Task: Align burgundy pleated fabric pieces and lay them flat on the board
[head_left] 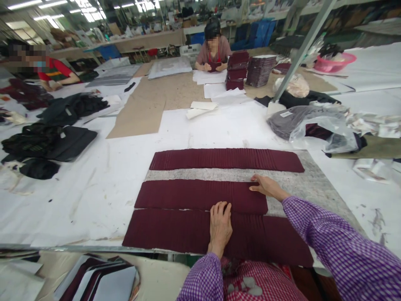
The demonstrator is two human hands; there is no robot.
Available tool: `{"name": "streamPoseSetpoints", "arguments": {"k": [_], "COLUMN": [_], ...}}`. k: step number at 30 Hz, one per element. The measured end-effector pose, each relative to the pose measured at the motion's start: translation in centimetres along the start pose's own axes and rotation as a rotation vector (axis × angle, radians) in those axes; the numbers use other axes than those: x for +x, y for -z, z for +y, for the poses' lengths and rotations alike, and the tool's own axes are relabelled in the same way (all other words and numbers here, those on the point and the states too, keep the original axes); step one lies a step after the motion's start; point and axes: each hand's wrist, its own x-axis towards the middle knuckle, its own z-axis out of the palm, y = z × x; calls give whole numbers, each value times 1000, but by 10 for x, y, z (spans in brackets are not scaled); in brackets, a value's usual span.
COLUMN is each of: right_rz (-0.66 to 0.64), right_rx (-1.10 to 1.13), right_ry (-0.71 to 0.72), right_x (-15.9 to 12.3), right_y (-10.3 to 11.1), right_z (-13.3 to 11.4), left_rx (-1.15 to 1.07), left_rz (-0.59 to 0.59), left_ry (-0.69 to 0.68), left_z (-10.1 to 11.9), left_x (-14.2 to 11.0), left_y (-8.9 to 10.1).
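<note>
Three rows of overlapping maroon fabric pieces lie across the table: a far row [225,159], a middle row [188,195] and a near row [169,229]. My left hand [221,228] rests palm down over the near row, fingers stretched toward the middle row's near edge. Near the right end of the middle row is my right hand [266,186]. Its thumb touches the fabric or hovers just over it, and its fingertips reach past the far edge, apart from the thumb. Neither hand visibly holds anything. Beneath the rows lies a grey speckled sheet [316,184].
Dark garments [73,108] lie at left. A slanted metal post [303,50] rises at right beside a plastic-bagged bundle [326,131]. Across the table, a person [214,50] handles maroon pieces beside maroon stacks [236,71]; another person [59,71] works at far left. A stool [159,271] holds layered pieces.
</note>
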Motion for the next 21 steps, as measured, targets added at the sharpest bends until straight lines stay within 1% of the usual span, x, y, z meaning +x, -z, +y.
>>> {"name": "streamPoseSetpoints", "arguments": {"k": [6,14,21], "right_rz": [19,26,65], "right_rx": [42,62,55], "right_ry": [5,34,55], "right_x": [0,7,5], "right_y": [-8,-12,-15], "right_z": [9,15,13], "left_rx": [-1,2,8], "left_rz": [-4,-5,-11], "left_ry": [-1,1,5], "left_z": [-1,1,1], "left_x": [1,1,-1], "left_y": [-1,-2,-2]}}
